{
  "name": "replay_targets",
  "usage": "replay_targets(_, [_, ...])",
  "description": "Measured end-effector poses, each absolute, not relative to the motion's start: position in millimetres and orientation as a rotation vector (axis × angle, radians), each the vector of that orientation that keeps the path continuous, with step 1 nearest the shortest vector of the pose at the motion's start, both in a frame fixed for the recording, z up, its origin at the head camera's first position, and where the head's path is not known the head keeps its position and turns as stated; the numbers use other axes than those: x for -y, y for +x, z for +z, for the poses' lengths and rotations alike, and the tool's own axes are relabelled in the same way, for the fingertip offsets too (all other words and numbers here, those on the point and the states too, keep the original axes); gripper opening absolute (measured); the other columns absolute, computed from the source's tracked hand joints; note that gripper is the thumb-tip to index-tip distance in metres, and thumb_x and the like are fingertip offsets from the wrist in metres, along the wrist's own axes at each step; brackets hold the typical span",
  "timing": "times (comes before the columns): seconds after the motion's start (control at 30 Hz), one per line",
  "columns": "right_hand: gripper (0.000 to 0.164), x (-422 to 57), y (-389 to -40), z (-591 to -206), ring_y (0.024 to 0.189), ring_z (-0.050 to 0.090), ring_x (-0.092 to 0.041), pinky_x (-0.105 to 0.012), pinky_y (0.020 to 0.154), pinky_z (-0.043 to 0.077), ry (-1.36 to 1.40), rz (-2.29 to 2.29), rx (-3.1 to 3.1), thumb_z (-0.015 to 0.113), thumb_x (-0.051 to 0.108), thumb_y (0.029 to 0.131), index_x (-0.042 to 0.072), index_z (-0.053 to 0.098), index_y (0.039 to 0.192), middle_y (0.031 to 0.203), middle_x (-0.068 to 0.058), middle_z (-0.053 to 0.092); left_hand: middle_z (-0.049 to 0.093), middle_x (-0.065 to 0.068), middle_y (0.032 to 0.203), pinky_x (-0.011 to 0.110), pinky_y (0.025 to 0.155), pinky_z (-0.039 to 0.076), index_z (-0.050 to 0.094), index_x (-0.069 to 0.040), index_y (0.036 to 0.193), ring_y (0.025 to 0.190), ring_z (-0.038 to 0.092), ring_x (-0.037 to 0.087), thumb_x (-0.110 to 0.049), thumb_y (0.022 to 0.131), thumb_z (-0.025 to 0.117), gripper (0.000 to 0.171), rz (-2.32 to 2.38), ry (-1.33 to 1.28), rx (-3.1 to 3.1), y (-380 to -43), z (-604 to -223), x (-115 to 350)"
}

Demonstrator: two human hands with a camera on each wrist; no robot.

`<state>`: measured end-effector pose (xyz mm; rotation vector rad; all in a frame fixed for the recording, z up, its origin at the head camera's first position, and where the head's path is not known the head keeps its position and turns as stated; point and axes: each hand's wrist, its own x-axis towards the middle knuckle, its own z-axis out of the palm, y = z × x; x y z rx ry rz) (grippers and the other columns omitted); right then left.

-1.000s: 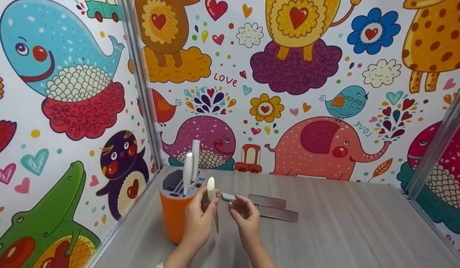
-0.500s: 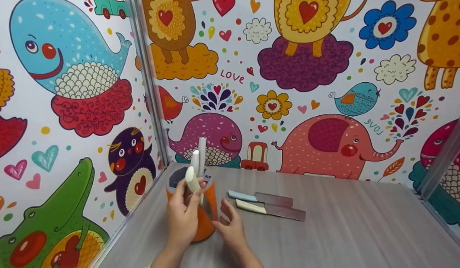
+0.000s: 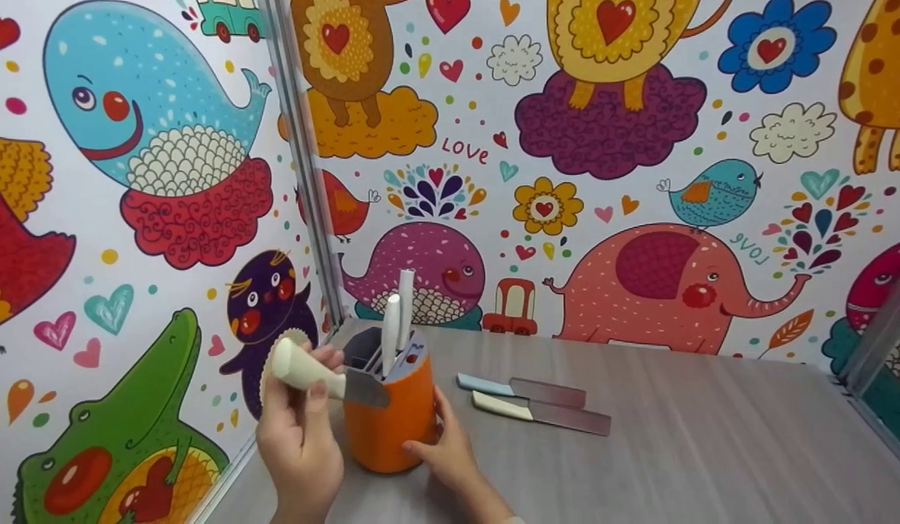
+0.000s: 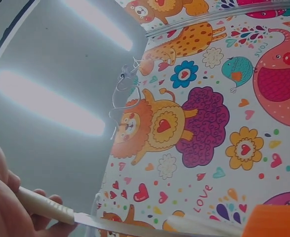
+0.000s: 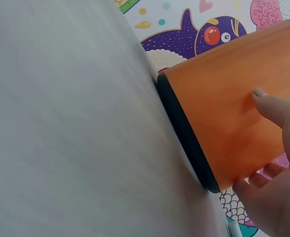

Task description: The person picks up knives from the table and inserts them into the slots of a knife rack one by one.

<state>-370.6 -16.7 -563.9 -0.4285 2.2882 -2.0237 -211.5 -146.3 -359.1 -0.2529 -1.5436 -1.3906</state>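
Observation:
My left hand [image 3: 301,429] grips the cream handle of a knife [image 3: 308,371]. Its blade points right and crosses in front of the upper rim of an orange knife block [image 3: 392,418]. In the left wrist view the fingers wrap the knife's handle [image 4: 46,206]. My right hand [image 3: 450,444] holds the block low on its right side, thumb on the front and fingers round the edge, as the right wrist view shows on the orange wall [image 5: 224,108]. Two white-handled items [image 3: 392,327] stand upright in the block's grey slotted top.
On the table [image 3: 639,466], right of the block, lie a knife with a light blue handle [image 3: 483,384] and one with a cream handle [image 3: 501,405], both broad-bladed. Patterned panels [image 3: 603,167] enclose the left and back sides.
My left hand has moved left with the knife, whose blade has swung from pointing down to pointing right. My right hand has left the light blue handle and taken hold of the block.

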Motion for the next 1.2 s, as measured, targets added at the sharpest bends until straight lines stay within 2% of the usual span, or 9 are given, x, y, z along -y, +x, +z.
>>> replay_targets(0.2, [0.104, 19, -370, -566, 0.148, 0.032, -0.031, -0.055, 0.119, 0.027, -0.417, -1.979, -2.340, 0.086, 0.029, 0.076, 0.022, 0.022, 0.158, 0.162, -0.007, 0.031, 0.067, 0.004, 0.120, 0.020, 0.102, 0.048, 0.049, 0.008, 0.132, 0.112, 0.067, 0.013, 0.006, 0.100, 0.046, 0.033, -1.340, -0.186, 1.456, -215, -351, 146])
replay_targets(0.4, [0.102, 18, -371, -567, 0.146, 0.035, -0.031, -0.054, 0.118, 0.031, -0.417, -1.979, -2.352, 0.085, 0.027, 0.076, 0.025, 0.023, 0.157, 0.161, -0.007, 0.033, 0.068, 0.002, 0.120, 0.022, 0.102, 0.049, 0.052, 0.003, 0.132, 0.114, 0.066, 0.018, 0.002, 0.101, 0.047, 0.032, -1.385, -0.191, 1.372, -247, -346, 153])
replay_targets(0.57, [0.103, 18, -370, -567, 0.147, 0.035, -0.029, -0.053, 0.119, 0.029, -0.403, -1.986, -2.343, 0.086, 0.029, 0.075, 0.028, 0.024, 0.157, 0.161, -0.005, 0.033, 0.067, 0.004, 0.123, 0.022, 0.104, 0.047, 0.050, 0.005, 0.134, 0.117, 0.065, 0.017, 0.000, 0.102, 0.047, 0.033, -1.421, -0.217, 1.369, -271, -345, 154])
replay_targets(0.8, [0.103, 15, -369, -569, 0.143, 0.039, -0.032, -0.054, 0.116, 0.034, -0.559, -2.000, -2.400, 0.085, 0.029, 0.077, 0.015, 0.023, 0.157, 0.158, -0.012, 0.036, 0.066, 0.015, 0.124, 0.021, 0.105, 0.046, 0.049, 0.006, 0.133, 0.118, 0.065, 0.014, -0.002, 0.102, 0.048, 0.033, -1.437, -0.211, 1.404, -289, -347, 147])
replay_targets(1.0, [0.102, 15, -369, -569, 0.143, 0.039, -0.033, -0.053, 0.115, 0.034, -0.552, -2.009, -2.396, 0.085, 0.030, 0.076, 0.015, 0.024, 0.157, 0.157, -0.013, 0.037, 0.064, 0.020, 0.126, 0.019, 0.106, 0.044, 0.048, 0.008, 0.134, 0.118, 0.065, 0.013, -0.001, 0.102, 0.047, 0.034, -1.429, -0.222, 1.432, -300, -352, 145])
replay_targets(1.2, [0.104, 17, -370, -569, 0.141, 0.041, -0.030, -0.053, 0.116, 0.034, -0.526, -2.007, -2.381, 0.085, 0.033, 0.076, 0.016, 0.024, 0.158, 0.157, -0.009, 0.038, 0.066, 0.015, 0.126, 0.020, 0.106, 0.045, 0.050, 0.005, 0.134, 0.118, 0.064, 0.017, -0.003, 0.102, 0.047, 0.033, -1.449, -0.220, 1.473, -311, -355, 146])
